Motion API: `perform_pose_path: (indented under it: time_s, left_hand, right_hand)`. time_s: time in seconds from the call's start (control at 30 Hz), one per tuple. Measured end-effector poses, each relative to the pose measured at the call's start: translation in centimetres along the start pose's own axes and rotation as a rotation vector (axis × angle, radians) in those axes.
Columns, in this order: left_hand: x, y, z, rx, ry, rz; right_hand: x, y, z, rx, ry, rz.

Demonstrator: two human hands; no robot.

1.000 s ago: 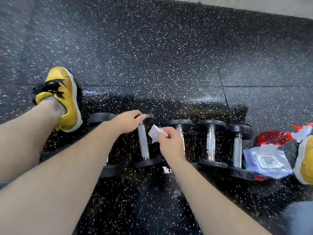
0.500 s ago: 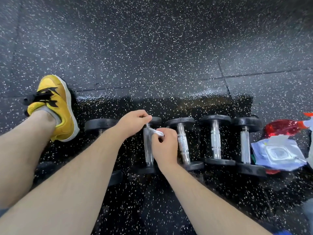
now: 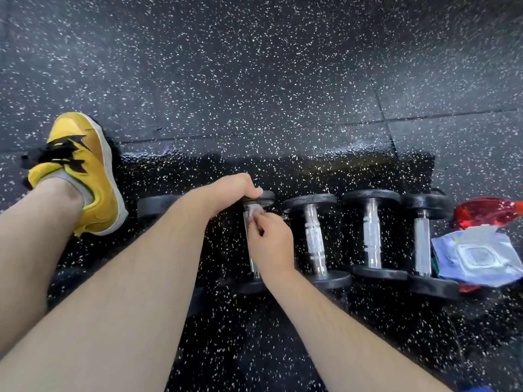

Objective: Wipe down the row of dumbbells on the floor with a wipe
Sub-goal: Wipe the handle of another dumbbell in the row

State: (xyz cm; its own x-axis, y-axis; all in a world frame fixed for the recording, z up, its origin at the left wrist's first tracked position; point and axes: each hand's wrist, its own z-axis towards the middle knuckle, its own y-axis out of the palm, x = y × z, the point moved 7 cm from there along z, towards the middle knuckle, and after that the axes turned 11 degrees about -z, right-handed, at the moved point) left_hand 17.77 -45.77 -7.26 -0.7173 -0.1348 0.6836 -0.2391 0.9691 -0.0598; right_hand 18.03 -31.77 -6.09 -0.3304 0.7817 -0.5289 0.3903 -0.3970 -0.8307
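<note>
Several black dumbbells with chrome handles lie in a row on the speckled floor. My left hand [image 3: 235,190] grips the far head of the second dumbbell [image 3: 267,197] from the left. My right hand [image 3: 271,241] pinches a small white wipe [image 3: 255,213] against the top of that dumbbell's chrome handle [image 3: 252,250]. The leftmost dumbbell [image 3: 155,205] is mostly hidden behind my left forearm. To the right lie three more dumbbells [image 3: 314,239], [image 3: 372,236], [image 3: 423,244].
A pack of wipes [image 3: 475,256] lies at the right end of the row, over a red spray bottle [image 3: 484,212]. My yellow shoe [image 3: 82,176] stands on the floor at left. The dark speckled rubber floor [image 3: 283,80] stretches beyond the row.
My right hand brought the wipe from beside the handle onto the second dumbbell's handle and now presses it there. My left hand closed on that dumbbell's far head.
</note>
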Motion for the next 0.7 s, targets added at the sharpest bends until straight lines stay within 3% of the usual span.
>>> perform_pose_path:
  time_s: [0.13,0.47,0.7]
  left_hand:
    - [-0.3,-0.2,-0.1,-0.05,-0.091,-0.111]
    - [0.3,0.0,-0.4,-0.054,-0.062,0.028]
    - [0.8,0.3,-0.5,-0.066,-0.029,0.054]
  right_hand:
    - [-0.9,-0.3,-0.5,-0.02,-0.077,-0.021]
    - [-1.3,0.1,-0.8,0.034,-0.125,-0.187]
    - [-3.1,1.5,0.5,-0.018,-0.346,-0.363]
